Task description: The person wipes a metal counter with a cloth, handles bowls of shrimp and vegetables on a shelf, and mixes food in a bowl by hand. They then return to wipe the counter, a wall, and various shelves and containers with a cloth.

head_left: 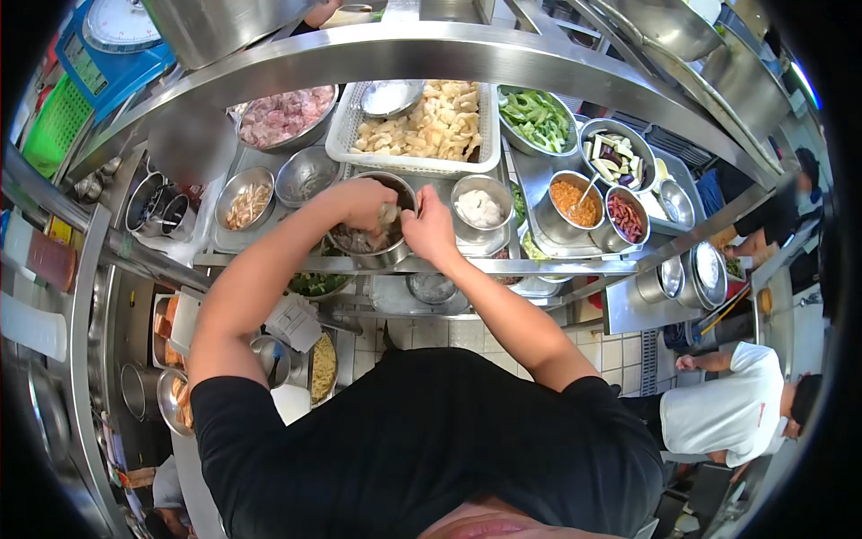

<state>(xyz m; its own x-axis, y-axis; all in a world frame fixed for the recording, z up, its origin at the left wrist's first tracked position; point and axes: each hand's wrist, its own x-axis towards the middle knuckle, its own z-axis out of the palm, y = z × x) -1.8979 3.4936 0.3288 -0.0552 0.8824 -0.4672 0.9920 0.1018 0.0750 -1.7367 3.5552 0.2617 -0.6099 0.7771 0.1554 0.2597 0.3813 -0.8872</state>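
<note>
My left hand reaches down into a round steel pot, its fingers closed around pale, greyish, wet-looking pieces of food. More of the same greyish food lies at the bottom of the pot. At the pot's right side, my right hand grips the rim, with the thumb and fingers closed on it. A steel bowl of white food stands just to the right of that hand. Close to my left forearm is a steel bowl with little in it.
A white basket of pale yellow chunks stands behind the pot, beside a bowl of raw meat. Green peppers, eggplant and an orange mix sit rightward. A steel shelf rail crosses overhead. A person in white stands right.
</note>
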